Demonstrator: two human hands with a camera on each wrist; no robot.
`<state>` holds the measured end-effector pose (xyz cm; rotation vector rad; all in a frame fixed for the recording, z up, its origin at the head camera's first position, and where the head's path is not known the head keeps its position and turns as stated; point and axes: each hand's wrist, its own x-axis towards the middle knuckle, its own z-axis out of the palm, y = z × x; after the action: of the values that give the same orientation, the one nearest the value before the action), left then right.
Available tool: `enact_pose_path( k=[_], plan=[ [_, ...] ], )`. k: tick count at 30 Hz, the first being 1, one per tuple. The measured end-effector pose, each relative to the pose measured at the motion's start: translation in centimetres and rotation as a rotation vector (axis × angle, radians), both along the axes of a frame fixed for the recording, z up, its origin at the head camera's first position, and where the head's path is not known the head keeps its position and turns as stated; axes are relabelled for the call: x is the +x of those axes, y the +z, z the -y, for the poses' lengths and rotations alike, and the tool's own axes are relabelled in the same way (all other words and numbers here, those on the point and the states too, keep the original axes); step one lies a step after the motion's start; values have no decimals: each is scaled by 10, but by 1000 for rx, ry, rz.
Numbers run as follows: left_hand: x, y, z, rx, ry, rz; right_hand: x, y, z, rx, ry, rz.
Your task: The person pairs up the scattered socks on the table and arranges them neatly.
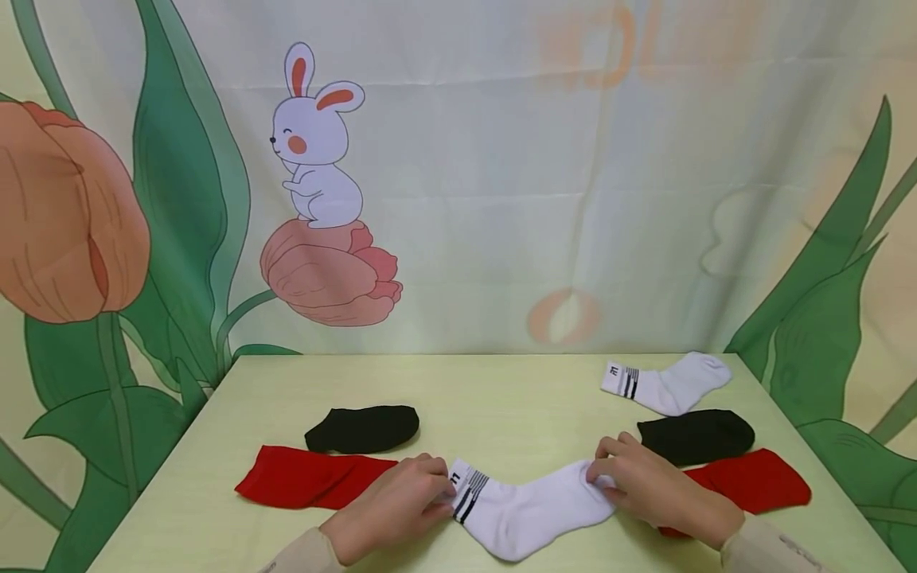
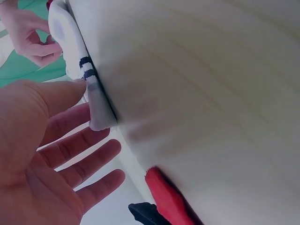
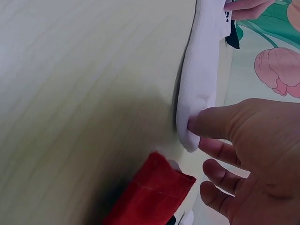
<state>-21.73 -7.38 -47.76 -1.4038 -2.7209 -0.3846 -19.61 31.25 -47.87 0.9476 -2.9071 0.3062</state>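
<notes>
A white sock (image 1: 533, 509) with dark stripes at its cuff lies in front, between both hands. My left hand (image 1: 404, 497) is at the cuff; in the left wrist view its thumb (image 2: 70, 93) meets the sock's edge, while the other fingers extend loosely, the index fingertip hidden behind the cuff. At the toe end, my right hand (image 1: 648, 485) pinches the fabric between thumb (image 3: 213, 123) and index finger, its remaining fingers loosely bent. Under the left hand's far side lies a red sock (image 1: 308, 477). Another red sock (image 1: 762, 481) is partly covered by the right hand and wrist.
A black sock (image 1: 365, 430) lies behind the left red one. On the right, a second black sock (image 1: 698, 436) and a second striped white sock (image 1: 677, 386) lie farther back. Behind the pale table (image 1: 466, 398) hangs a cloth backdrop (image 1: 466, 199) with a rabbit and tulips.
</notes>
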Motion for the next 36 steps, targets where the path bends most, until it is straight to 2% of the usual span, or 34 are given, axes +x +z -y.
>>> enact_pose_path(
  k=[4,10,15,20,26,31,36],
  plan=[
    [1,2,-1,-2,-6,3,-1,3,-2,18,2,34],
    [3,10,-2,-12,9,-34,-3,8,-7,17,14,71],
    [2,14,-2,-19,39,-56,-5,14,-10,11,30,55],
    [0,19,-6,-6,41,-119,-4,21,-14,2,24,33],
    [-3,29,-17,23,58,-145,-8,28,-20,5,-15,19],
    [-6,36,-31,58,40,-165,-12,33,-27,-6,-17,-28],
    [-12,42,-45,85,38,-157,-16,42,-34,-12,-46,-10]
  ],
)
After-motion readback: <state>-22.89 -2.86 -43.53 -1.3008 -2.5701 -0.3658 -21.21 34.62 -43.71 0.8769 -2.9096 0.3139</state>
